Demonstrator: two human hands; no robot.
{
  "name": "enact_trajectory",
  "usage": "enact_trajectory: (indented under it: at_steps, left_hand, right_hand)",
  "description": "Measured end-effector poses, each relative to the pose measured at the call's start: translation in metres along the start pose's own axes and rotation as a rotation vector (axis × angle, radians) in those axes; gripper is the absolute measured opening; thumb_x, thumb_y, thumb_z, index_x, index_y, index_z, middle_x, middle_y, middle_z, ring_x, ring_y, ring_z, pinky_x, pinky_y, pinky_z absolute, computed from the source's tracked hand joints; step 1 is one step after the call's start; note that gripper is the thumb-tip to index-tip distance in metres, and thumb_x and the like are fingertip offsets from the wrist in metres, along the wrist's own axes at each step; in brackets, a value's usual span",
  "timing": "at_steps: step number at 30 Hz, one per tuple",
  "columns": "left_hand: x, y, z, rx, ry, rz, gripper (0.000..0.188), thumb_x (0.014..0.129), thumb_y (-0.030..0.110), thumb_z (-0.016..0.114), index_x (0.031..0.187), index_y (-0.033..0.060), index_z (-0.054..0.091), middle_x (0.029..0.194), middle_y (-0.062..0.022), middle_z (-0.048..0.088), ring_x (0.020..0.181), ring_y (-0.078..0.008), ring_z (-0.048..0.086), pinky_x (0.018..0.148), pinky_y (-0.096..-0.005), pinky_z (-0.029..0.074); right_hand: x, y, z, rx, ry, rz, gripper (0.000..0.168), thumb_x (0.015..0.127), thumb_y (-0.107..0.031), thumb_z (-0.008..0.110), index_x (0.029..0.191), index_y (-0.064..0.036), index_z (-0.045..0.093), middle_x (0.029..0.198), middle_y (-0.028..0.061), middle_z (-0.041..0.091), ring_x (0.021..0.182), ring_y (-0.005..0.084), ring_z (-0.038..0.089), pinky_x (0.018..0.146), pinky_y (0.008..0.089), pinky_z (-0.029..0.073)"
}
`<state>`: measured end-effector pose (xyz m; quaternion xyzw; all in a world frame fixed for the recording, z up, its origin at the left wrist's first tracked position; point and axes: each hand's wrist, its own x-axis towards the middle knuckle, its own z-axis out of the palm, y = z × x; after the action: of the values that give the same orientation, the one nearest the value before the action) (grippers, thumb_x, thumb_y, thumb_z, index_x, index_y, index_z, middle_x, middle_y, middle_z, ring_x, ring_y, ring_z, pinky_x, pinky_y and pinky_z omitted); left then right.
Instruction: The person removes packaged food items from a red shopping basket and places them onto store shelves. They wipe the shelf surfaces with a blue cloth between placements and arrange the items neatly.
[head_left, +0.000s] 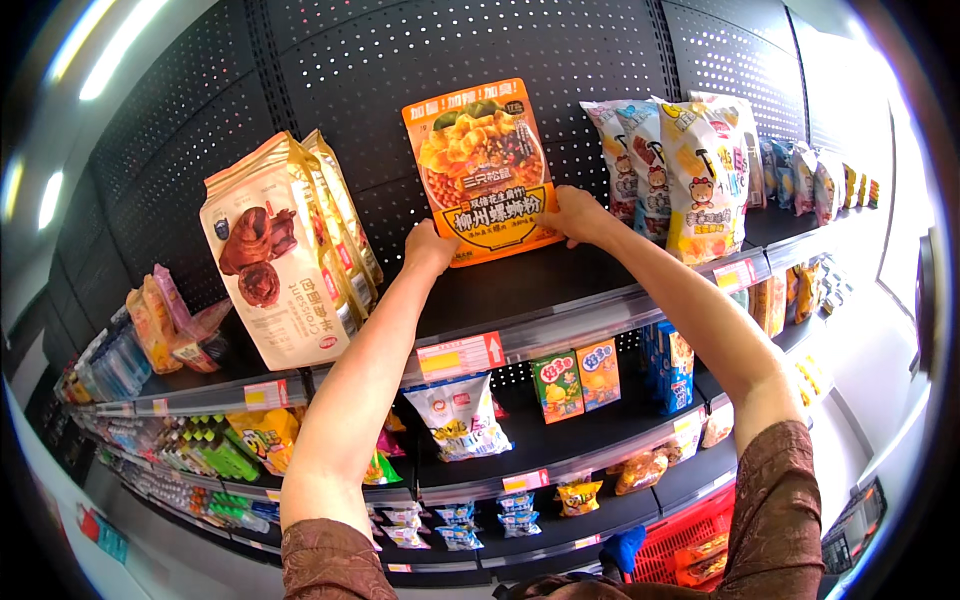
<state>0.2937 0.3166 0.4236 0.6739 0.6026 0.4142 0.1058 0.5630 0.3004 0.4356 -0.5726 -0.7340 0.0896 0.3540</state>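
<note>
Both my hands grip an orange noodle pouch (480, 172) by its lower sides, above the top shelf of a store rack. My left hand (430, 247) is at its lower left edge, and my right hand (577, 216) holds the lower right edge with the thumb on the front. The pouch is upright with a slight tilt, its printed front towards me. Whether its base touches the shelf board (525, 277) I cannot tell. To the left stand large croissant bags (270, 255); on the right are several upright snack bags (701, 180).
Behind the pouch rises a black perforated back panel (337, 97). A price tag (460, 355) sits on the shelf's front rail. Lower shelves carry a white snack bag (459, 416), small boxes (559, 388) and bottles (225, 450). A red basket (667, 540) with packets is at lower right.
</note>
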Motion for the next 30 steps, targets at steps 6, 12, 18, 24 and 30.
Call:
enact_trajectory:
  at_steps: [6,12,18,24,30]
  left_hand:
    - [-0.004,0.011,-0.001,0.051,-0.037,0.001,0.042,0.079,0.025,0.076,0.110,-0.0019,0.065,0.103,-0.0197,0.072,0.092,-0.0311,0.071,0.077,-0.0388,0.055]
    - [-0.002,0.004,-0.008,0.105,0.000,0.036,0.045,0.080,0.025,0.075,0.111,-0.0053,0.062,0.107,-0.0228,0.070,0.098,-0.0334,0.069,0.082,-0.0399,0.055]
    - [-0.011,0.046,0.013,0.121,0.298,0.280,0.047,0.081,0.022,0.072,0.111,-0.0110,0.055,0.112,-0.0316,0.064,0.109,-0.0427,0.063,0.093,-0.0446,0.050]
    - [-0.076,0.054,-0.068,0.305,0.642,0.844,0.056,0.093,0.030,0.068,0.134,-0.0034,0.051,0.131,-0.0237,0.056,0.124,-0.0354,0.052,0.105,-0.0440,0.040]
    - [-0.232,0.084,0.006,0.036,0.531,1.113,0.030,0.098,-0.001,0.053,0.127,-0.0100,0.054,0.129,-0.0203,0.060,0.116,-0.0293,0.059,0.099,-0.0383,0.049]
  right_hand:
    - [-0.001,0.005,0.001,-0.010,0.055,-0.022,0.043,0.085,-0.033,0.072,0.085,0.009,0.067,0.070,0.0196,0.070,0.061,0.0279,0.071,0.063,0.0380,0.058]
    - [-0.016,-0.016,-0.005,-0.005,0.039,0.007,0.042,0.086,-0.031,0.072,0.084,0.010,0.067,0.071,0.0202,0.070,0.062,0.0283,0.071,0.065,0.0378,0.058]
    - [-0.047,0.011,-0.033,-0.153,0.299,-0.188,0.046,0.088,-0.027,0.070,0.112,0.011,0.058,0.094,0.0238,0.071,0.089,0.0341,0.071,0.078,0.0400,0.056]
    - [-0.170,-0.056,-0.025,0.303,0.468,-0.641,0.026,0.091,-0.014,0.066,0.111,0.003,0.063,0.100,0.0189,0.070,0.091,0.0315,0.069,0.078,0.0391,0.055]
    - [-0.327,0.040,-0.040,0.390,0.594,-0.142,0.020,0.096,-0.013,0.064,0.114,-0.006,0.068,0.096,0.0027,0.069,0.079,0.0098,0.064,0.066,0.0244,0.051]
